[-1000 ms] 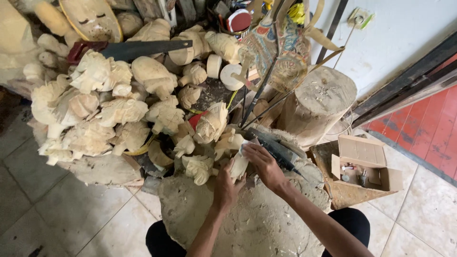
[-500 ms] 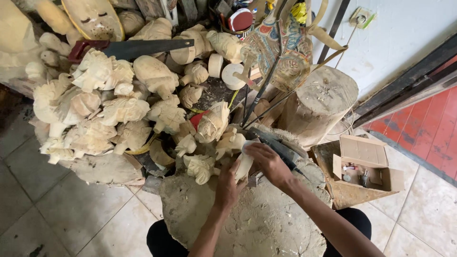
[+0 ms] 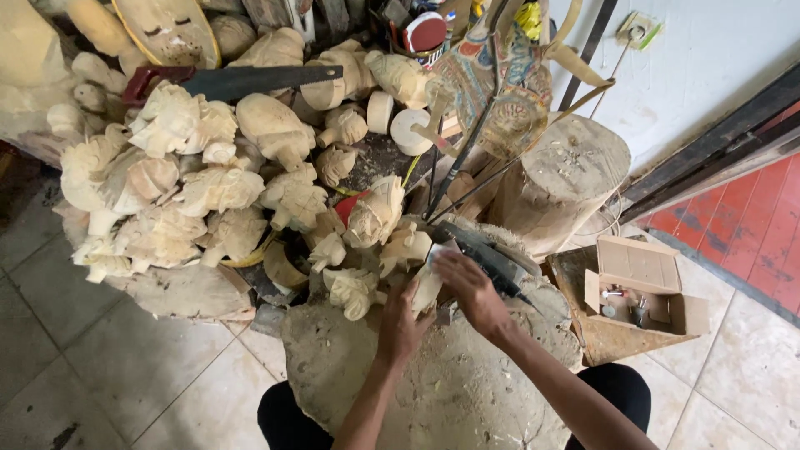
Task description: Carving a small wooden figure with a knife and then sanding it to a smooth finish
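On the far edge of the wood slab [image 3: 433, 392], a pale wood carving [image 3: 427, 287] is standing upright, the left hand [image 3: 402, 321] closing its fingers around the lower part. The right hand [image 3: 468, 287] is pressing a strip of sandpaper [image 3: 439, 252] against the top, fingers curled on it. Behind: heap of unfinished carvings [image 3: 217, 187], handsaw [image 3: 233, 82], log stump [image 3: 560, 179], open cardboard box [image 3: 646, 283].

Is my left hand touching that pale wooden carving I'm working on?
Touching. The head view shows the left hand with its fingers wrapped around the lower end of the pale carving; no gap shows.
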